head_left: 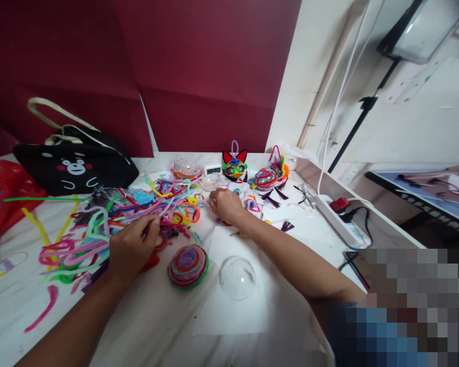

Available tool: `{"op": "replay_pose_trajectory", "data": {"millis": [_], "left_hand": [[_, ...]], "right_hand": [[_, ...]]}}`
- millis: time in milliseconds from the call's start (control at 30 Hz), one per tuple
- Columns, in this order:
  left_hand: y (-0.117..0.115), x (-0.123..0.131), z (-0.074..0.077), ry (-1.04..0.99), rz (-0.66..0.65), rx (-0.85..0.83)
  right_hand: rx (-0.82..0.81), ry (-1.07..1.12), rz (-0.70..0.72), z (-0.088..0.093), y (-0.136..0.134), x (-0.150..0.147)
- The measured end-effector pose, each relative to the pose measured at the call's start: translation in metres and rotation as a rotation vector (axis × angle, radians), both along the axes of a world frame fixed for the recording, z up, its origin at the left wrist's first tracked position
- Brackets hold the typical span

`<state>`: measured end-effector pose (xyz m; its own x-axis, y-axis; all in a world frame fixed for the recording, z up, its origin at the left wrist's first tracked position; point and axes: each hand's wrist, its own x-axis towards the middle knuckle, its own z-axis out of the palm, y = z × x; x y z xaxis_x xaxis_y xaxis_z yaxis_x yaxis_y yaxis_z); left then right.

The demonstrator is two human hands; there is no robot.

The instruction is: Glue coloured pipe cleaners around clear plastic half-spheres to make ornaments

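My left hand [132, 247] rests on the near edge of a big pile of coloured pipe cleaners [137, 211], its fingers pinched on one of the strands. My right hand [225, 204] lies further back at the pile's right end, fingers curled closed on something I cannot make out. In front of the hands sit a dome coiled from pipe cleaners [188, 265] and a clear plastic half-sphere [237, 277] on a white sheet [237, 311].
A black bear-face tote bag [74, 165] and a red bag [3, 196] stand at the left. Finished pipe-cleaner figures [234, 165], a small white clock [213, 168], glasses [305, 194] and a power strip [340, 219] lie toward the back right.
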<state>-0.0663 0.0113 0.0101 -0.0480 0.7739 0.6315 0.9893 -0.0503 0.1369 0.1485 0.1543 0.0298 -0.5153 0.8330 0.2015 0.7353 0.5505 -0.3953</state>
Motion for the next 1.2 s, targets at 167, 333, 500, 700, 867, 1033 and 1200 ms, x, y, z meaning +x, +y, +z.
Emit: {"op": "replay_pose_trajectory", "data": {"millis": [167,333,500,700,867,1033,1200], "left_hand": [[0.007,-0.006,-0.008,0.083,-0.011,0.114],[0.014,-0.014,-0.009,0.210,-0.120,0.134],[0.022,-0.025,-0.016,0.220,-0.124,0.015],[0.022,-0.032,-0.021,0.239,-0.127,0.002],[0.024,-0.035,-0.023,0.257,-0.120,0.049],[0.025,-0.037,-0.026,0.292,-0.134,0.094],[0.025,-0.038,-0.028,0.299,-0.133,0.097]], "right_hand": [[-0.065,0.094,0.151,0.000,0.012,-0.027],[-0.144,0.159,0.178,-0.002,0.023,-0.054],[-0.227,0.195,0.146,-0.009,0.032,-0.070],[-0.236,0.379,0.089,-0.015,0.033,-0.066],[-0.223,0.547,0.018,-0.019,0.041,-0.058],[-0.183,0.655,-0.052,-0.024,0.051,-0.050],[-0.161,0.661,-0.108,-0.025,0.054,-0.038]]}}
